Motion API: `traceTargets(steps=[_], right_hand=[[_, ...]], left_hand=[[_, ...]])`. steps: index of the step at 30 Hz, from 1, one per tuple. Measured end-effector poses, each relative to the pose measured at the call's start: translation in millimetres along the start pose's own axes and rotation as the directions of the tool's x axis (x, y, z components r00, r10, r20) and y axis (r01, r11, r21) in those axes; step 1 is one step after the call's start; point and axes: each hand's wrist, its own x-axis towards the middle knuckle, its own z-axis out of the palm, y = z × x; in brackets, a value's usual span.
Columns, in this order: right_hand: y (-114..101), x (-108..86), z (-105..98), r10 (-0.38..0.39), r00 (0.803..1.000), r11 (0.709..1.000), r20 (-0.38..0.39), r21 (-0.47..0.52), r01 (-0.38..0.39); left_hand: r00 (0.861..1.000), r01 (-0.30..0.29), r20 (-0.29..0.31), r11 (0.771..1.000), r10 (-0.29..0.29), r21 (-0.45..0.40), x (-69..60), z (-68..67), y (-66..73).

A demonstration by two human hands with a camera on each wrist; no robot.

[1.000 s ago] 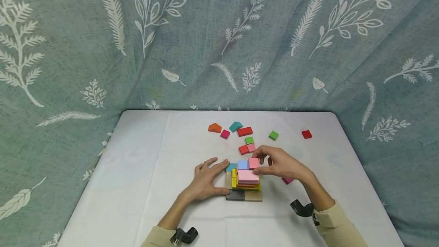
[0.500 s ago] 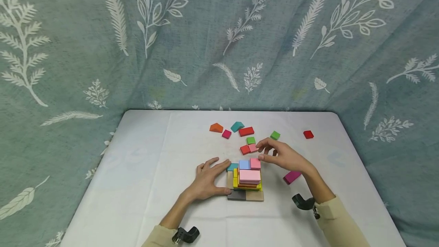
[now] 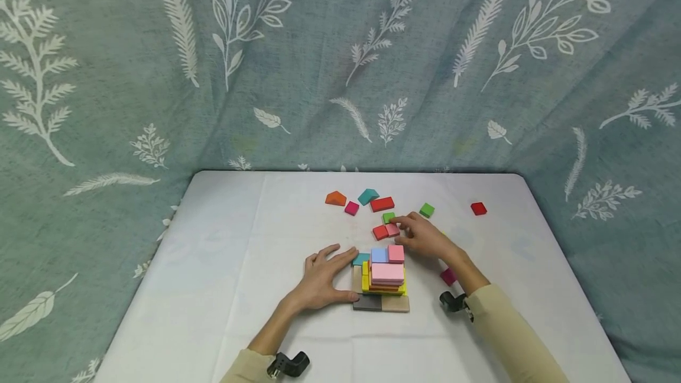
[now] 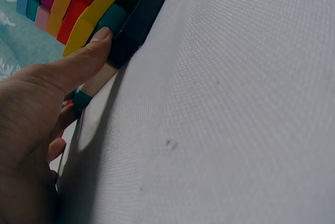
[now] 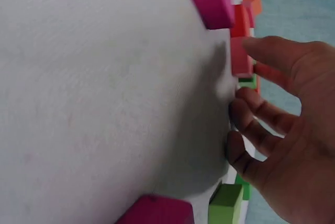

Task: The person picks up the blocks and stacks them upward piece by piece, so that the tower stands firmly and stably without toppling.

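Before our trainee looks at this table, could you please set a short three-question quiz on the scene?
1. Short answer: In the head view, what colour is the block immediately right of the light blue block on the stack?
2. True or false: The right hand is nearer to the loose pink block just beyond the stack than to the red block at far right.
3. Multiple choice: In the head view, on which side of the stack is the left hand? (a) left (b) right (c) far

Key: 1. Pink. 2. True. 3. (a).
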Motion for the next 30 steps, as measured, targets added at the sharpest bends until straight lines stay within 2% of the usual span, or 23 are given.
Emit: traceTargets(steps=[3, 9, 16, 19, 23, 25, 27, 30], right_hand=[[0, 3.5, 5, 0.029, 0.999, 0.999, -0.013, -0.031, -0.030], [-4, 5.6, 8, 0.016, 0.999, 0.997, -0.042, -0.080, -0.020], [-10, 3.6, 2, 0.054, 0.998, 0.997, -0.040, -0.051, -0.056], [-14, -1.2, -9, 0.034, 0.994, 0.999, -0.102, -0.018, -0.036], [-30, -14.7, -29, -0.047, 0.969, 0.995, -0.241, 0.073, 0.066], [-43, -24.3, -37, -0.101, 0.954, 0.984, -0.281, 0.115, 0.138], [-57, -33.6, -41, -0.174, 0.941, 0.968, -0.291, 0.126, 0.218], [-77, -47.4, -41, -0.267, 0.929, 0.942, -0.255, 0.134, 0.308]], left_hand=[[1.000, 0.008, 0.017, 1.000, -0.008, -0.006, -0.1, 0.0, 0.9], [1.000, 0.022, 0.023, 1.000, -0.022, 0.000, 0.1, 0.3, 1.3], [0.999, 0.033, 0.028, 0.999, -0.033, 0.009, 0.5, 0.2, -0.3], [0.999, 0.033, 0.025, 0.999, -0.033, 0.004, 0.4, 0.2, -0.5], [0.999, 0.023, 0.022, 1.000, -0.024, 0.003, 0.3, 0.5, -0.9], [1.000, 0.022, 0.022, 1.000, -0.022, 0.008, 0.2, 1.0, -1.6], [1.000, 0.020, 0.022, 1.000, -0.021, 0.012, 0.2, 1.2, -2.2], [1.000, 0.019, 0.021, 1.000, -0.019, 0.017, 0.7, 1.3, -2.9]])
